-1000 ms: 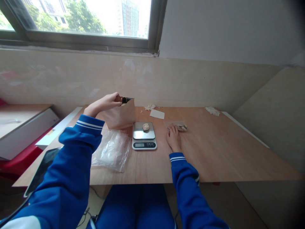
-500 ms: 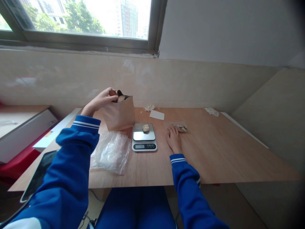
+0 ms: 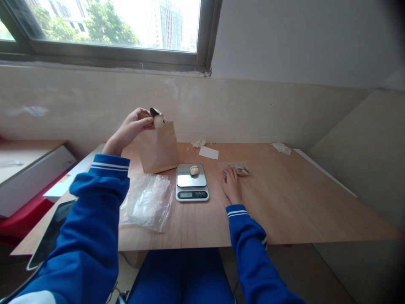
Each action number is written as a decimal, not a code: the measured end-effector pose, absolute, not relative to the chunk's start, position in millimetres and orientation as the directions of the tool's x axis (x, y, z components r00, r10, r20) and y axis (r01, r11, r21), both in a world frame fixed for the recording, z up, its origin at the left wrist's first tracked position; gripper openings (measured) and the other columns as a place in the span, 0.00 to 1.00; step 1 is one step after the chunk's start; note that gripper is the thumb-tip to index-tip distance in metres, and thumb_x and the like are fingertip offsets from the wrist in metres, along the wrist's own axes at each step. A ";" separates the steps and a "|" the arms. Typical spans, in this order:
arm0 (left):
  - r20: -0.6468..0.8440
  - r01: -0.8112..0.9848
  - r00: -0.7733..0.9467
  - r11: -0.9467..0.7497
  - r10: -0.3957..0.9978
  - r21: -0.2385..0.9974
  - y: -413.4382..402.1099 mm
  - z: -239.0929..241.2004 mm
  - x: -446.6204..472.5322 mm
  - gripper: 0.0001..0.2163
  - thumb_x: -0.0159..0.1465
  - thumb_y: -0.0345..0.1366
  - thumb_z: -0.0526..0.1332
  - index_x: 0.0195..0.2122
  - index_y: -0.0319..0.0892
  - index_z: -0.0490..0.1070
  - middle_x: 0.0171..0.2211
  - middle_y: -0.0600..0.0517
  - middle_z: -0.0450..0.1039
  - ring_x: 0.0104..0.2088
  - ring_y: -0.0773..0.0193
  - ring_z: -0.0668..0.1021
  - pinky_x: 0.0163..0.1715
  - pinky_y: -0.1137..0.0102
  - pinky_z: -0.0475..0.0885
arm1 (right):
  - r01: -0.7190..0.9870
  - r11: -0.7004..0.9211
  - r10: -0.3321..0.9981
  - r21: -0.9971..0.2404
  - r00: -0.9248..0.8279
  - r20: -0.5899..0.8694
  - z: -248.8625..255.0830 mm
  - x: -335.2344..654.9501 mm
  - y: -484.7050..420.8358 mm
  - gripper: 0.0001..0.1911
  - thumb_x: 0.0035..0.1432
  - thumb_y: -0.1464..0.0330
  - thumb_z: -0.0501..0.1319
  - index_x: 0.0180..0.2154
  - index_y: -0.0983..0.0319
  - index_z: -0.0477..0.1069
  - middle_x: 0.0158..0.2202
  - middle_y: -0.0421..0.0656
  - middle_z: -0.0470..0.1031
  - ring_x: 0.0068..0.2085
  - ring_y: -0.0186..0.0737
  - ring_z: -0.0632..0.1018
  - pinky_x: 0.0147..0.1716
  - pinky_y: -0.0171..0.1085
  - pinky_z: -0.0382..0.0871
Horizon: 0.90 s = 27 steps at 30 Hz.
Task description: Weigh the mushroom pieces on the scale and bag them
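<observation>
- over at the far left of the table, the left hand (image 3: 139,121) is up at the mouth of the paper bag (image 3: 159,150), thumb and fingers pinching a mushroom-like piece (image 3: 158,121), pale with a dark part on top; whether that is one piece or two together, i can't tell from here.
- the piece sits at the right of the fingertips, right by the bag's rim, and its dark part slants up to the left. the pale part looks roundish, so i can't pick out a clear long axis.
- from that hand, the kitchen scale (image 3: 192,181) lies to the right and nearer the body, its long side running near to far. a pale lump (image 3: 194,170) sits on its metal plate.
- the bag stands upright on the table, between the left hand and the scale, its lower right corner just beside the plate.
- of the two hands, the right hand (image 3: 232,185) is the nearer to the scale, low on the table at its right side, with a gap between.
- that right hand lies palm down, fingers loosely spread over the left part of a clear pouch (image 3: 243,170) with mottled pieces inside; it seems to rest there rather than grip.
- a heap of clear plastic bags (image 3: 147,202) lies left of the scale, and a white card (image 3: 209,152) lies beyond it, slightly right.
</observation>
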<state>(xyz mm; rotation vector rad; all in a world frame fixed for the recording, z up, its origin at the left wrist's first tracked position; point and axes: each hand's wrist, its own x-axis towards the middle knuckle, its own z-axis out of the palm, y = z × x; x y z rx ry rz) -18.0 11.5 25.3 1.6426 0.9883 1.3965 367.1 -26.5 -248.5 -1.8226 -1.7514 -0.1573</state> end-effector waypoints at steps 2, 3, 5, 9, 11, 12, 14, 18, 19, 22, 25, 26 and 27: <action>0.345 0.100 0.227 -0.375 0.910 0.922 4.4 14.6 -6.9 0.12 0.54 0.37 0.68 0.37 0.41 0.70 0.34 0.53 0.70 0.36 0.64 0.75 0.41 0.67 0.73 | 0.939 0.058 0.866 -0.338 0.121 0.485 -249.5 367.7 -25.7 0.23 0.62 0.71 0.47 0.54 0.68 0.70 0.64 0.52 0.63 0.66 0.53 0.58 0.61 0.52 0.59; 0.305 0.119 0.296 -0.352 0.905 0.928 0.7 5.7 0.2 0.12 0.54 0.38 0.68 0.38 0.41 0.70 0.35 0.53 0.70 0.36 0.64 0.75 0.40 0.67 0.73 | 0.938 0.062 0.864 -0.341 0.121 0.489 -250.0 367.9 -25.3 0.23 0.62 0.72 0.47 0.54 0.67 0.70 0.63 0.52 0.63 0.66 0.53 0.58 0.61 0.53 0.59; 0.216 0.175 0.389 -0.302 0.896 0.937 -5.6 -18.5 16.1 0.13 0.54 0.39 0.68 0.38 0.41 0.70 0.36 0.53 0.71 0.36 0.64 0.75 0.38 0.68 0.72 | 0.936 0.069 0.860 -0.345 0.120 0.496 -250.9 368.3 -24.9 0.23 0.62 0.72 0.47 0.53 0.67 0.71 0.63 0.52 0.64 0.65 0.53 0.59 0.61 0.53 0.59; -0.024 0.220 0.437 -0.081 0.899 0.972 -11.5 -75.4 42.4 0.14 0.52 0.40 0.69 0.36 0.40 0.69 0.33 0.53 0.71 0.33 0.65 0.75 0.36 0.67 0.72 | 0.933 0.074 0.860 -0.351 0.119 0.497 -250.7 368.2 -25.9 0.22 0.61 0.72 0.47 0.54 0.66 0.71 0.64 0.51 0.63 0.66 0.52 0.57 0.61 0.53 0.58; -0.115 0.199 0.402 0.036 0.908 0.979 -12.1 -97.5 48.4 0.16 0.51 0.40 0.70 0.36 0.39 0.69 0.31 0.52 0.71 0.31 0.65 0.76 0.35 0.67 0.73 | 0.933 0.065 0.863 -0.354 0.126 0.490 -250.1 367.9 -26.4 0.22 0.61 0.72 0.48 0.54 0.66 0.70 0.64 0.51 0.62 0.67 0.52 0.57 0.62 0.53 0.58; -0.147 0.178 0.393 0.082 0.908 0.981 -12.5 -105.9 49.7 0.16 0.51 0.40 0.70 0.36 0.39 0.69 0.30 0.52 0.72 0.31 0.65 0.76 0.34 0.67 0.73 | 0.932 0.061 0.864 -0.356 0.129 0.486 -250.0 367.8 -26.5 0.22 0.61 0.72 0.48 0.54 0.66 0.70 0.64 0.51 0.62 0.67 0.52 0.57 0.62 0.52 0.58; -0.209 0.130 0.383 0.171 0.900 0.977 -13.4 -117.8 50.5 0.14 0.52 0.40 0.70 0.34 0.38 0.69 0.29 0.51 0.73 0.30 0.65 0.77 0.34 0.68 0.73 | 0.930 0.062 0.865 -0.362 0.131 0.484 -250.0 367.7 -26.4 0.22 0.61 0.72 0.48 0.54 0.66 0.71 0.64 0.51 0.63 0.67 0.51 0.57 0.62 0.52 0.58; -0.303 0.011 0.401 0.327 0.864 0.945 -15.4 -130.1 51.6 0.12 0.54 0.39 0.69 0.32 0.37 0.71 0.33 0.45 0.76 0.35 0.60 0.80 0.38 0.68 0.75 | 0.925 0.070 0.860 -0.374 0.135 0.493 -250.9 367.9 -25.9 0.22 0.61 0.72 0.48 0.53 0.65 0.71 0.64 0.50 0.63 0.66 0.52 0.57 0.61 0.52 0.58; -0.314 -0.012 0.400 0.347 0.861 0.938 -15.7 -131.9 52.4 0.11 0.54 0.38 0.70 0.32 0.36 0.72 0.35 0.44 0.77 0.36 0.59 0.81 0.39 0.68 0.75 | 0.925 0.068 0.860 -0.374 0.135 0.491 -251.0 367.9 -25.9 0.22 0.61 0.72 0.48 0.53 0.65 0.71 0.64 0.50 0.63 0.66 0.52 0.57 0.61 0.52 0.59; -0.324 -0.020 0.379 0.358 0.867 0.934 -16.1 -134.6 55.7 0.10 0.55 0.37 0.69 0.31 0.36 0.73 0.35 0.43 0.78 0.37 0.60 0.81 0.39 0.69 0.75 | 0.928 0.063 0.865 -0.368 0.134 0.484 -250.6 367.7 -26.2 0.22 0.61 0.72 0.48 0.53 0.65 0.71 0.64 0.50 0.63 0.66 0.52 0.58 0.61 0.51 0.59; -0.299 0.003 0.352 0.318 0.887 0.948 -15.3 -134.9 58.8 0.11 0.56 0.39 0.68 0.32 0.36 0.74 0.34 0.44 0.78 0.34 0.62 0.80 0.36 0.70 0.75 | 0.931 0.054 0.866 -0.360 0.135 0.481 -249.9 367.2 -26.7 0.22 0.61 0.72 0.48 0.53 0.66 0.71 0.63 0.50 0.64 0.66 0.53 0.57 0.61 0.52 0.59; -0.288 0.013 0.335 0.301 0.897 0.954 -14.8 -134.9 59.5 0.11 0.56 0.40 0.69 0.32 0.36 0.74 0.33 0.44 0.78 0.33 0.62 0.80 0.35 0.70 0.74 | 0.932 0.052 0.867 -0.360 0.137 0.480 -249.8 367.1 -26.7 0.22 0.61 0.72 0.47 0.53 0.66 0.71 0.63 0.50 0.64 0.66 0.53 0.57 0.61 0.52 0.58; -0.279 0.024 0.313 0.286 0.908 0.958 -14.3 -134.9 60.0 0.12 0.56 0.40 0.69 0.32 0.36 0.73 0.32 0.45 0.78 0.32 0.62 0.80 0.33 0.70 0.74 | 0.931 0.052 0.867 -0.361 0.138 0.480 -249.7 367.1 -26.8 0.22 0.61 0.72 0.48 0.53 0.66 0.71 0.63 0.50 0.64 0.66 0.53 0.57 0.61 0.52 0.58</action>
